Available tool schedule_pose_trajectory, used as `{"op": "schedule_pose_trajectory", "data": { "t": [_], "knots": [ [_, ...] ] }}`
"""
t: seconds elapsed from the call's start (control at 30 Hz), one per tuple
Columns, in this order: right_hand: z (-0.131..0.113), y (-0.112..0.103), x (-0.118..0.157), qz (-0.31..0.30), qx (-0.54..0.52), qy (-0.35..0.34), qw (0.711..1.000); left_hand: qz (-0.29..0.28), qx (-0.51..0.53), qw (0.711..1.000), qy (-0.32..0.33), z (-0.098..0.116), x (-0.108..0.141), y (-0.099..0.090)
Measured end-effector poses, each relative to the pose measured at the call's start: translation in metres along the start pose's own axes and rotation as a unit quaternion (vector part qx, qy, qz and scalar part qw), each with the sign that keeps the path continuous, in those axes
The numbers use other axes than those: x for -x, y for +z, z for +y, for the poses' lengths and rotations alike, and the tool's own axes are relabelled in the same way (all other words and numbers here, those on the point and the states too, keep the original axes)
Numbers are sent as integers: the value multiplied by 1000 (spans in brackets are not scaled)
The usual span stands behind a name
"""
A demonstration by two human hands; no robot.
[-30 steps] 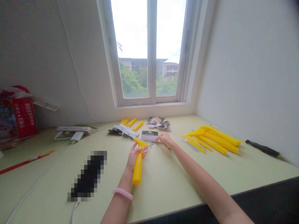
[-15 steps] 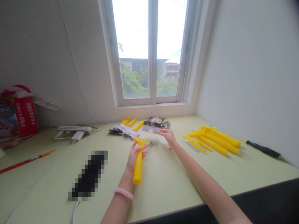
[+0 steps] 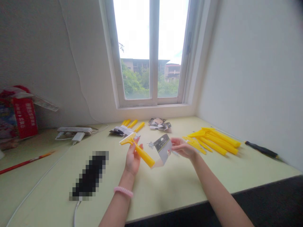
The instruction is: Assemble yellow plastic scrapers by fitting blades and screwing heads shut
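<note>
My left hand (image 3: 133, 159) is closed around a yellow scraper (image 3: 144, 153), its wide head with a pale edge pointing up and left and its round handle slanting down to the right. In my right hand (image 3: 184, 147) is a clear plastic packaging bag (image 3: 163, 150) with a black printed header, pinched at its right side. The bag's lower end hangs close to the scraper's handle end. Just behind them, a small heap of screws (image 3: 151, 145) lies on the table. A thin tool (image 3: 175, 153) lies partly hidden beneath my right hand.
Yellow handles and flat head pieces (image 3: 213, 140) lie at the right, beside a black-handled screwdriver (image 3: 261, 149). More bags (image 3: 161, 125) and bagged scrapers (image 3: 125, 129) are at the back. A power strip (image 3: 75, 130), a pixelated dark object (image 3: 91, 175) and a red stick (image 3: 26, 163) occupy the left.
My right hand has brought the bag from the back pile toward me. My left hand has turned the scraper, so its handle end has swung to the right.
</note>
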State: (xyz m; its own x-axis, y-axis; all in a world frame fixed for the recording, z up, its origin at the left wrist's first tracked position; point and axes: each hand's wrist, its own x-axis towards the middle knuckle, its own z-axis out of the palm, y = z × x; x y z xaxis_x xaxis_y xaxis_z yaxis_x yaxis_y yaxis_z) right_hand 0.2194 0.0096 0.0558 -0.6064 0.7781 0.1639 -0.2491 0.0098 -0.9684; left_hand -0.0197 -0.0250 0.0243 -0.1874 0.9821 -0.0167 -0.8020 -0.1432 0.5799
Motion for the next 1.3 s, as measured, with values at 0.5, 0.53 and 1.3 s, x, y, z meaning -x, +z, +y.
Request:
{"op": "schedule_pose_trajectory", "data": {
  "t": [0.5,0.53,1.3],
  "knots": [
    [18,24,-7,15,64,-46,997,-53,-1,998,-29,-5,7,10],
    [18,25,-7,12,62,-48,997,-53,-1,998,-33,-5,7,11],
    [12,27,-3,31,29,-52,998,-134,-82,986,-65,-5,16,11]
  ]
}}
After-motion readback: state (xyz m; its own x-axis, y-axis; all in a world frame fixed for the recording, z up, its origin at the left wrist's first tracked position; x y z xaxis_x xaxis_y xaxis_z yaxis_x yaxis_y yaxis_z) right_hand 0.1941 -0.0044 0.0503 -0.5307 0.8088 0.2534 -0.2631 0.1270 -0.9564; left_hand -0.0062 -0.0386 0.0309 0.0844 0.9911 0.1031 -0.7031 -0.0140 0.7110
